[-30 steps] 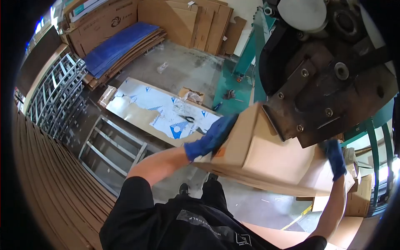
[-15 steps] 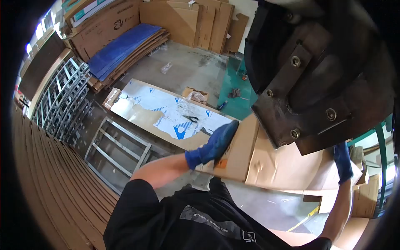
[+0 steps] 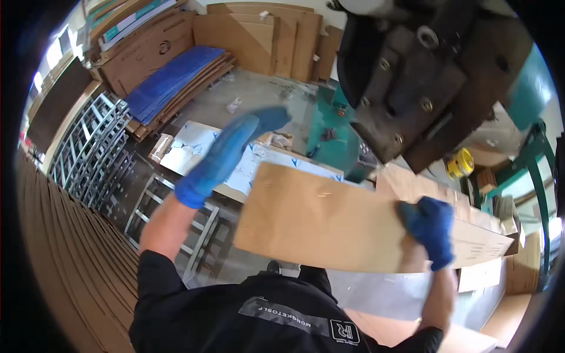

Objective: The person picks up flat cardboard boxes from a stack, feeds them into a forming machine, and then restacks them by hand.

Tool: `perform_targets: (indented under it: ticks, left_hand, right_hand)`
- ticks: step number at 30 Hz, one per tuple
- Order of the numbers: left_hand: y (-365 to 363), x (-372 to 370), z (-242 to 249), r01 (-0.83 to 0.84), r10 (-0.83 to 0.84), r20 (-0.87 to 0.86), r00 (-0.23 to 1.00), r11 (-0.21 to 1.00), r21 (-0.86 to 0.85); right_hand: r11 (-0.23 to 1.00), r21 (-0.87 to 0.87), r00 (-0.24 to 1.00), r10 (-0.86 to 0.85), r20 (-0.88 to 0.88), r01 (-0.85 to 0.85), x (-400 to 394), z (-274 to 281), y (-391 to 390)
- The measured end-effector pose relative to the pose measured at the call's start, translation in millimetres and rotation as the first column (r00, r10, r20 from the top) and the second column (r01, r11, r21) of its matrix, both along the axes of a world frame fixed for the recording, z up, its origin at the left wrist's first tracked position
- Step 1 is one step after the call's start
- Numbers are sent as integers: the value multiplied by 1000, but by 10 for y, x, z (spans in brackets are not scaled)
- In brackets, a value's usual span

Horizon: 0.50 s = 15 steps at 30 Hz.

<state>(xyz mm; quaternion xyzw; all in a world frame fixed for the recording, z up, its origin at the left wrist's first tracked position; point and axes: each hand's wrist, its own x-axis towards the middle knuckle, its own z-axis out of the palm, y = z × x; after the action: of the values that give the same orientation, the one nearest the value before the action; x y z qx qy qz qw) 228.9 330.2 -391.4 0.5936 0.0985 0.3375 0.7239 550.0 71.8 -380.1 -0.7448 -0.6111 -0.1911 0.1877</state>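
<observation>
A long, flat brown cardboard piece (image 3: 318,217) extends across the space in front of my body, with small metallic marks like staples near its upper edge. My right hand (image 3: 432,226), in a blue glove, grips it toward its right part, thumb on the upper face. Off to the left, my left hand (image 3: 238,144) is raised in a blue glove, fingers stretched out and slightly blurred, apart from the cardboard. Above the cardboard's right side hangs a dark metal machine head (image 3: 406,94) with several bolts.
Behind the cardboard lies a film-covered panel (image 3: 200,141). A metal frame (image 3: 203,235) is on the floor at left, near stacked metal racks (image 3: 91,138). Cardboard stacks (image 3: 65,253) line the left edge. A yellow bucket (image 3: 460,163) and green frame (image 3: 532,170) are at right.
My left hand has let go of the cardboard and swung up and left. The cardboard has come out from under the machine head, toward the left. My right hand has moved left with it.
</observation>
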Motion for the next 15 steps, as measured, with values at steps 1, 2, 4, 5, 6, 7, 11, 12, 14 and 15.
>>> perform_targets:
  ticks: [1, 2, 4, 5, 6, 7, 11, 12, 14, 15]
  left_hand:
    - [-264, 160, 160, 265, -269, 56, 962, 962, 61]
    - [-525, 323, 315, 512, -523, 78, 849, 850, 124]
    - [-1266, 893, 467, 562, -486, -306, 819, 567, 602]
    - [-1527, 1330, 57, 334, -413, -167, 895, 375, 865]
    - [-1762, 1662, -310, 311, -301, -217, 929, 315, 897]
    - [-1880, 1982, -795, 372, -240, -306, 921, 314, 874]
    - [-1821, 2274, -1076, 790, -127, -780, 612, 141, 597]
    - [-1696, 2060, -1141, 710, -136, -697, 704, 172, 683]
    - [-1230, 1678, -974, 778, 5, -797, 605, 213, 591]
    - [-924, 1398, -806, 787, -10, -811, 585, 249, 564]
  right_hand:
    - [1000, -17, 998, -24, -62, 23, -251, -238, 41]
    - [925, -342, 959, -231, -166, 164, -622, -290, 157]
    - [782, -577, 894, -56, -444, -237, -1041, -446, 352]
    - [828, -408, 837, 128, -531, -385, -1236, -724, 439]
    - [831, -238, 754, 286, -592, -503, -1433, -965, 579]
    - [815, -100, 671, 393, -629, -571, -1581, -1156, 713]
    - [695, 236, 418, 631, -654, -679, -1805, -1454, 703]
    - [682, 270, 405, 655, -637, -679, -1733, -1512, 491]
    - [727, 162, 442, 562, -699, -668, -1404, -1706, -107]
    - [750, 58, 454, 459, -764, -659, -1248, -1993, -496]
